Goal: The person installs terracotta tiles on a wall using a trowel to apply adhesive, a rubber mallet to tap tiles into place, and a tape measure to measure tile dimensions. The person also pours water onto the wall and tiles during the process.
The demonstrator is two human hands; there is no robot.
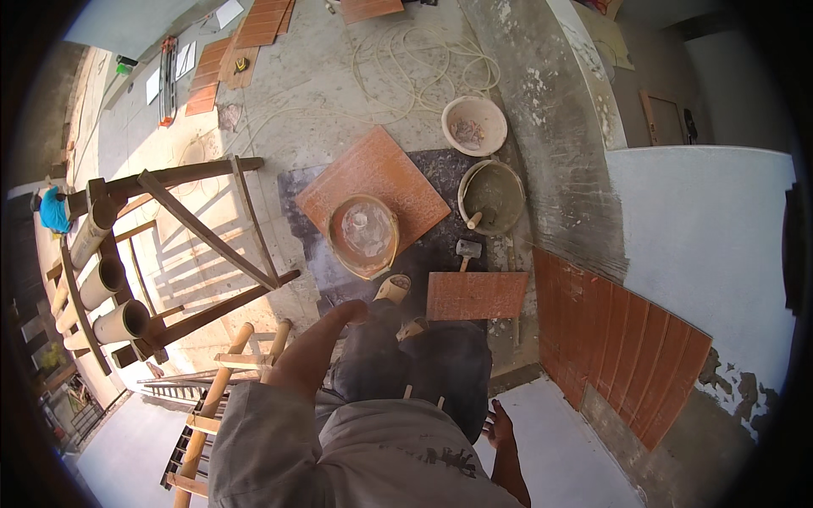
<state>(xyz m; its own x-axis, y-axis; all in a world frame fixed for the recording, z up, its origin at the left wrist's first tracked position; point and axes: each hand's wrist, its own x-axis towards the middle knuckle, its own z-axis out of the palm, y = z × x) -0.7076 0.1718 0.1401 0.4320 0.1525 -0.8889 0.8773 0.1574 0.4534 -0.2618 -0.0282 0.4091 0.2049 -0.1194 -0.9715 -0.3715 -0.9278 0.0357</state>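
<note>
My left hand (359, 312) hangs at my left knee, its fingers hidden behind the wrist. Beside my right thigh, my right hand (498, 426) is empty with its fingers apart. In front of my feet a bucket (332, 222) with cloudy liquid stands on a large dusty reddish tile (381, 161). To its right is a bucket of grey mortar (463, 199), with a wooden handle (474, 220) at its rim. A mallet (467, 249) lies just beyond a smaller reddish rectangular tile (477, 295).
Reddish grooved tiles (618, 339) cover the low wall on the right. A pale basin of rubble (449, 127) and a looped hose (415, 63) lie farther off. At left are a timber frame (203, 220) with pipes, a bamboo ladder (203, 423) and a distant person in blue (55, 210).
</note>
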